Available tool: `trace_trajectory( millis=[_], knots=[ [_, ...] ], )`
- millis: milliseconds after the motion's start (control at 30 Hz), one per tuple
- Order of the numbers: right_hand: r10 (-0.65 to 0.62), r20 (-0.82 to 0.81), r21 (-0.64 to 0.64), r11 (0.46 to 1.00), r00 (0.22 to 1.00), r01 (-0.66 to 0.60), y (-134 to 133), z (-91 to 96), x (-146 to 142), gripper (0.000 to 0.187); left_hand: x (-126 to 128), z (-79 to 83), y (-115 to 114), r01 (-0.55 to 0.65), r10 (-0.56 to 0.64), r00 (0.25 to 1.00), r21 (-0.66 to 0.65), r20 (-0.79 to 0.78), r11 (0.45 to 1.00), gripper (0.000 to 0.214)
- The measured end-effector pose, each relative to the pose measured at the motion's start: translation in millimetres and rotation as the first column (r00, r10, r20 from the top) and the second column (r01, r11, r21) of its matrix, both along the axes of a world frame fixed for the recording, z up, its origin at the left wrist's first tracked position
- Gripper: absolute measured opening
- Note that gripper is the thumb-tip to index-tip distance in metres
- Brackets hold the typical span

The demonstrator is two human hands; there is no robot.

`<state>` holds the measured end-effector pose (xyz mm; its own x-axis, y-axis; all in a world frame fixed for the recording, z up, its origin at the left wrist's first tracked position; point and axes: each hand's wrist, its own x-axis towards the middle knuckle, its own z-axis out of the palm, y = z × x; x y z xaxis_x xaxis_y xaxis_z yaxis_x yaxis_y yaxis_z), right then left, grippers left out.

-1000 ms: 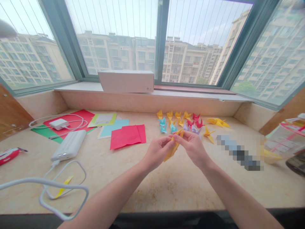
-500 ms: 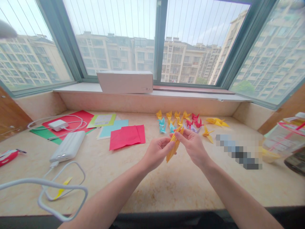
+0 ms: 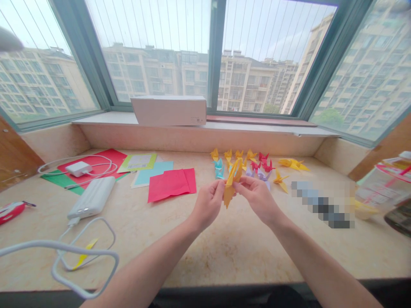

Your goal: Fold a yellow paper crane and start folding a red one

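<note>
Between my hands, above the stone counter (image 3: 180, 252), is a folded yellow origami crane (image 3: 232, 185), held upright with its pointed end down. My left hand (image 3: 208, 203) pinches its left side with the thumb and fingers. My right hand (image 3: 257, 194) grips the right side, fingertips partly hidden behind the paper. Just beyond stand rows of small paper cranes: yellow ones (image 3: 215, 154), turquoise ones (image 3: 219, 169), red ones (image 3: 263, 158) and purple ones (image 3: 263, 175). One more yellow crane (image 3: 280, 182) sits to the right of the group.
Red paper sheets (image 3: 171, 185) lie left of my hands, with blue paper (image 3: 154, 172) behind them. Further left are a white power bank (image 3: 92, 197), a charger (image 3: 78, 168) and looping cables (image 3: 86, 243). A plastic container (image 3: 382, 184) stands far right. A white box (image 3: 168, 111) rests on the sill.
The yellow crane has turned more upright between my hands, and its folded layers now spread at the top. My fingers have shifted lower to its two sides.
</note>
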<state>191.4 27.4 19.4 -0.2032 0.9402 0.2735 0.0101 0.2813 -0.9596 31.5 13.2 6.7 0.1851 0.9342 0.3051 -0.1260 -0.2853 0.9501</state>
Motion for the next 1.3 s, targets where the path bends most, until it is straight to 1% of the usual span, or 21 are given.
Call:
trace_trajectory(
  millis=[67, 133, 200, 300, 333, 433, 500, 633, 800, 933, 1133, 1233, 1300],
  knots=[
    [-0.033, 0.012, 0.015, 0.999, 0.999, 0.032, 1.1, 1.8, 1.7, 0.029, -0.2, -1.4, 1.2, -0.018, 0.017, 1.000, 0.042, 0.010, 0.999, 0.032],
    [-0.046, 0.030, 0.016, 0.999, 0.999, 0.045, 1.7, 3.2, 2.7, 0.030, -0.9, -1.3, 2.0, -0.072, 0.073, 0.997, 0.092, -0.014, 0.993, 0.029],
    [-0.010, 0.023, 0.001, 1.000, 1.000, 0.010, 1.9, 3.6, 2.9, 0.031, -1.8, -0.2, 2.2, -0.113, 0.120, 0.991, 0.119, -0.057, 0.986, 0.027],
    [0.077, -0.005, -0.013, 0.997, 0.997, -0.077, 2.2, 2.7, 3.1, 0.031, -2.6, 1.7, 1.8, -0.096, 0.104, 0.990, 0.092, -0.096, 0.991, 0.027],
    [0.087, -0.004, -0.011, 0.996, 0.996, -0.087, 2.3, 2.3, 3.2, 0.031, -2.7, 1.9, 1.7, -0.083, 0.090, 0.991, 0.075, -0.095, 0.994, 0.027],
    [0.053, 0.016, 0.003, 0.999, 0.998, -0.053, 2.7, 1.2, 2.8, 0.032, -2.7, 1.8, 1.6, -0.065, 0.067, 0.996, 0.032, -0.061, 0.997, 0.023],
    [0.045, -0.006, 0.001, 0.999, 0.999, -0.045, 2.4, 0.7, 1.6, 0.031, -2.9, 1.6, 1.9, -0.075, 0.075, 0.997, 0.006, -0.030, 0.997, 0.022],
    [0.111, -0.037, 0.007, 0.994, 0.993, -0.111, 0.1, 0.0, -2.1, 0.035, -3.4, 2.7, 2.2, -0.096, 0.096, 0.995, -0.028, 0.007, 0.995, 0.021],
    [0.095, 0.005, 0.066, 0.993, 0.995, -0.095, 0.9, -4.4, -2.9, 0.034, -2.9, 4.5, 0.0, -0.084, 0.084, 0.996, -0.032, 0.009, 0.996, 0.022],
    [0.065, 0.014, 0.052, 0.996, 0.998, -0.066, 3.9, -7.9, -0.3, 0.033, -2.4, 4.6, -1.1, -0.068, 0.067, 0.998, -0.054, -0.013, 0.996, 0.025],
    [0.077, 0.029, 0.040, 0.996, 0.997, -0.078, -0.1, -3.8, -0.9, 0.035, -3.0, 4.7, -1.5, -0.169, 0.169, 0.982, 0.009, -0.081, 0.986, 0.025],
    [0.070, 0.024, 0.040, 0.997, 0.997, -0.071, -3.0, -1.4, -2.4, 0.034, -3.3, 4.5, -1.7, -0.191, 0.195, 0.977, 0.051, -0.088, 0.980, 0.026],
    [0.063, 0.016, 0.043, 0.997, 0.998, -0.064, -3.5, -1.4, -3.0, 0.033, -3.2, 4.4, -1.8, -0.185, 0.190, 0.979, 0.061, -0.077, 0.981, 0.028]
  ],
)
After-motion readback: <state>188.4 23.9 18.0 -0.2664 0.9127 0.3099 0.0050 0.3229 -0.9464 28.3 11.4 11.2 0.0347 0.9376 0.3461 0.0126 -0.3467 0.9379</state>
